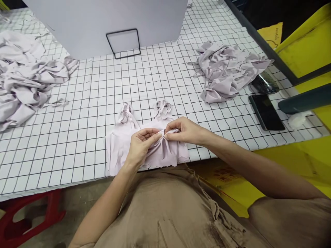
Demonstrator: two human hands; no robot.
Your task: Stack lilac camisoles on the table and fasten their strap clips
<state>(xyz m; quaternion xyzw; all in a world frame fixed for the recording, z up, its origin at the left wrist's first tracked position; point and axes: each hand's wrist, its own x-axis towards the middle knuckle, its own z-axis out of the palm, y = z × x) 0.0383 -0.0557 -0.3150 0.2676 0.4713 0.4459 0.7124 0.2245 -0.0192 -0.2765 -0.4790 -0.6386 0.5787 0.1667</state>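
A pale pink strappy top [117, 148] lies at the table's front edge, its two looped straps pointing away from me. My left hand [141, 143] pinches the fabric near the garment's middle between thumb and forefinger. Close beside it, my right hand [184, 131] pinches a small fold of the same top. The cloth gathers into creases below the two pinches. Whether anything small sits between the fingertips is hidden.
Heaps of similar pale garments lie left [26, 75] and right [227, 69] on the checked tablecloth [90, 93]. A black wire stand [123, 43] rests before a grey panel [111, 17]. A phone [267, 112] lies at right. Below left stands a red stool [49, 210].
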